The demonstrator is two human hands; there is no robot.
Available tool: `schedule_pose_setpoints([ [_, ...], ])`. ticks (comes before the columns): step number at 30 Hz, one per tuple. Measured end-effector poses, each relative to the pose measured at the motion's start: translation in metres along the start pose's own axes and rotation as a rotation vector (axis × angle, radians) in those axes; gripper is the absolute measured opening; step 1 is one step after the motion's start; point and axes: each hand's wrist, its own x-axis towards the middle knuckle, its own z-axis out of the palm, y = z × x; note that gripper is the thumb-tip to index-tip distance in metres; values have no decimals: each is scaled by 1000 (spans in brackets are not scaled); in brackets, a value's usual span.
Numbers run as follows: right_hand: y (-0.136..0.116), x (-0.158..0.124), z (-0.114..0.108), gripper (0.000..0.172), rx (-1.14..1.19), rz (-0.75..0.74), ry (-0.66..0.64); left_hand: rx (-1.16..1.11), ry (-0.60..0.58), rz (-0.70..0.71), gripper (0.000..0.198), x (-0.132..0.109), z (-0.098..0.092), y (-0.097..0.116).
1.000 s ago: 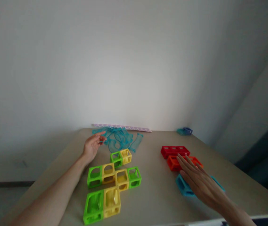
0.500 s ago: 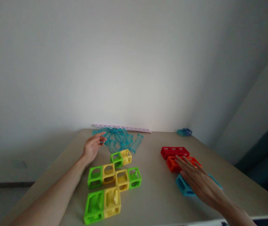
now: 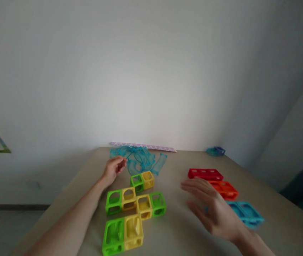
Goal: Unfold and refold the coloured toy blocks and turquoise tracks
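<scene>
Near centre: green and yellow cube blocks (image 3: 130, 209) on table (image 3: 178, 227). Right hand (image 3: 211, 209) spread, empty, hovering left of blue block (image 3: 245, 212). Farther: left hand (image 3: 114, 169) loosely curled, empty, beside clear blue pieces (image 3: 140, 160).

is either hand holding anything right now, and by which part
Nothing is held. The left hand lies open near the clear blue pieces; the right hand hovers open beside the blue block.

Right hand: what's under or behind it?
The right hand hovers open, covering the near-left end of the light-blue block. Bare table shows beside it; anything else beneath is hidden.
</scene>
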Motion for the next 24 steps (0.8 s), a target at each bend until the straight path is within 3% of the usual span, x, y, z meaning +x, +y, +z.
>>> schedule_pose_setpoints([
  [4, -34, 71, 28, 37, 205, -232, -87, 146, -159, -84, 19, -5, 2, 1],
  [9, -25, 124, 77, 36, 239, -260, -109, 465, -436, -89, 18, -11, 3, 10],
  [14, -17, 121, 96, 37, 351, -65, -207, 474, -542, -105, 22, -10, 2, 12],
  [19, -17, 113, 96, 41, 364, 76, -161, 475, -536, -154, 27, -7, -1, 10],
  [24, -19, 113, 99, 34, 379, 139, -112, 425, -643, -195, 34, -5, -7, 4],
])
